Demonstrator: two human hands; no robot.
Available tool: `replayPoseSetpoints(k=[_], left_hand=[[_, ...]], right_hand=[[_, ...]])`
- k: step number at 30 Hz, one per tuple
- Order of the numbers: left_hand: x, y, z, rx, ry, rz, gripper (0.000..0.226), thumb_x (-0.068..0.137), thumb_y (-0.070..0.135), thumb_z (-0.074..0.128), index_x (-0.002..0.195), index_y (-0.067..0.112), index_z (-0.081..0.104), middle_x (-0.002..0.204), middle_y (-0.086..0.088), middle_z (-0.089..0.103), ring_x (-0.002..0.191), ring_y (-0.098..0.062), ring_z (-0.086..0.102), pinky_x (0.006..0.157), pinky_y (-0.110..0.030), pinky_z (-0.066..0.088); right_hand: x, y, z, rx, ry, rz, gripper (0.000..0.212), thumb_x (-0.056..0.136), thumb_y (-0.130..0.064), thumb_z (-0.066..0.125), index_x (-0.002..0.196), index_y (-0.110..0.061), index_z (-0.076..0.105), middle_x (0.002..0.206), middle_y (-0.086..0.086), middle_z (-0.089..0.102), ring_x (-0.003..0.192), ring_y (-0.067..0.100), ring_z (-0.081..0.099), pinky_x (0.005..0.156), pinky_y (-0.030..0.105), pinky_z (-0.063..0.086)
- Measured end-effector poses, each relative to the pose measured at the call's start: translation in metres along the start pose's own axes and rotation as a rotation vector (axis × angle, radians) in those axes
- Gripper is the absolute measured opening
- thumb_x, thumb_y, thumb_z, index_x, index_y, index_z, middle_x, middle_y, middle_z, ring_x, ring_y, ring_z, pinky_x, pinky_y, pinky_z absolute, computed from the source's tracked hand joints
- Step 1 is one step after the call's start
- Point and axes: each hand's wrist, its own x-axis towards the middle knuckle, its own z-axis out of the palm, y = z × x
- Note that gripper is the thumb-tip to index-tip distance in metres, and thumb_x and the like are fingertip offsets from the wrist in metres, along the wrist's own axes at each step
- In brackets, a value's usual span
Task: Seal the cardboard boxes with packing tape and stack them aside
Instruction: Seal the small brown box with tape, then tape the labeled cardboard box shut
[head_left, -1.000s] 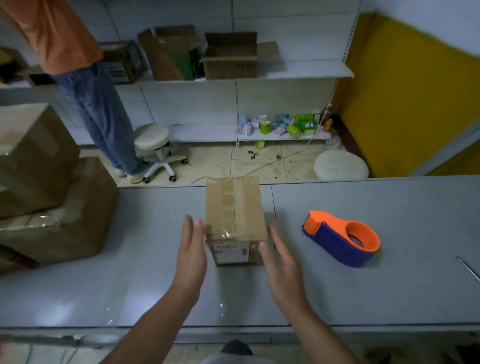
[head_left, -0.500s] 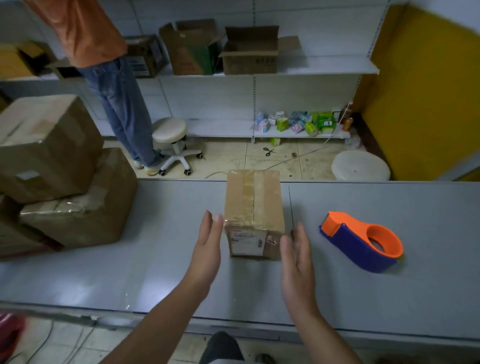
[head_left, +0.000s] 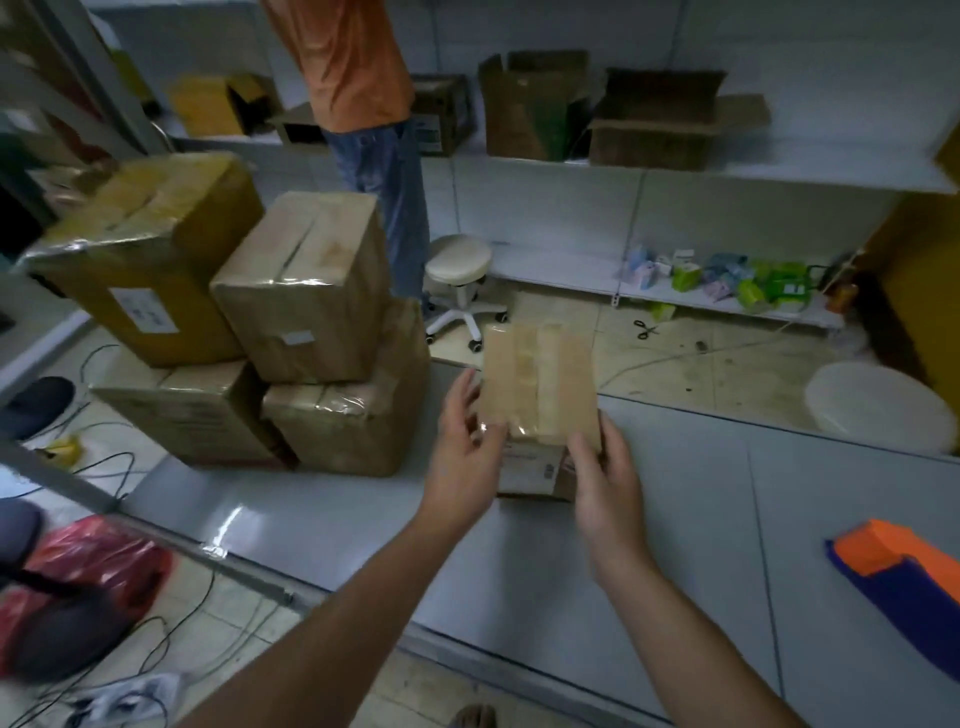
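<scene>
Both hands clasp the small taped box (head_left: 540, 395): the left hand (head_left: 462, 457) cups its left side, the right hand (head_left: 605, 480) grips its right near corner. Left of them stands a stack of sealed boxes (head_left: 291, 332) on the desk (head_left: 519, 561); the tape dispenser (head_left: 904, 587) lies well to the right.

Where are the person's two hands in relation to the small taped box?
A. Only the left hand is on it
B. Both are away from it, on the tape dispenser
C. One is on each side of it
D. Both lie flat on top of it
C: the left hand is on the left side of the small taped box and the right hand on its right side, while the tape dispenser lies untouched on the table.
</scene>
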Motion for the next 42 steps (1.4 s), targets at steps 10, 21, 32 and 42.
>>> replayPoseSetpoints(k=[10, 21, 32, 42], left_hand=[[0.073, -0.005, -0.068, 1.091, -0.300, 0.189, 0.052, 0.092, 0.016, 0.048, 0.144, 0.015, 0.043, 0.149, -0.003, 0.038, 0.135, -0.022, 0.036, 0.109, -0.031, 0.030], [0.087, 0.058, 0.030, 1.020, -0.670, 0.479, 0.044, 0.098, 0.040, 0.048, 0.141, 0.028, 0.049, 0.148, 0.006, 0.045, 0.132, -0.018, 0.045, 0.108, -0.031, 0.037], [-0.072, 0.115, 0.284, 0.800, -1.169, 0.714, 0.033, 0.098, 0.042, 0.052, 0.125, 0.027, 0.062, 0.131, 0.003, 0.061, 0.115, -0.017, 0.057, 0.089, -0.026, 0.040], [-0.213, 0.142, 0.510, 0.647, -1.362, 0.504, 0.015, 0.090, 0.037, 0.066, 0.092, 0.023, 0.062, 0.108, 0.003, 0.064, 0.115, -0.017, 0.058, 0.108, -0.031, 0.040]], right_hand=[[0.044, -0.012, 0.102, -0.397, -0.133, 0.051, 0.039, 0.094, -0.036, 0.042, 0.132, -0.038, 0.048, 0.125, -0.013, 0.063, 0.105, 0.015, 0.061, 0.092, 0.036, 0.049], [0.052, -0.054, -0.075, -0.780, 0.086, 0.160, 0.054, 0.093, -0.043, 0.054, 0.140, -0.017, 0.048, 0.150, 0.003, 0.039, 0.135, 0.022, 0.040, 0.109, 0.031, 0.033], [-0.121, -0.050, -0.396, -0.586, 0.682, 0.400, 0.049, 0.098, -0.041, 0.048, 0.138, -0.013, 0.049, 0.146, 0.006, 0.045, 0.131, 0.025, 0.044, 0.110, 0.037, 0.034], [-0.206, -0.006, -0.618, -0.373, 0.849, 0.452, 0.048, 0.099, -0.040, 0.048, 0.139, -0.014, 0.050, 0.149, 0.002, 0.043, 0.135, 0.022, 0.041, 0.113, 0.042, 0.033]])
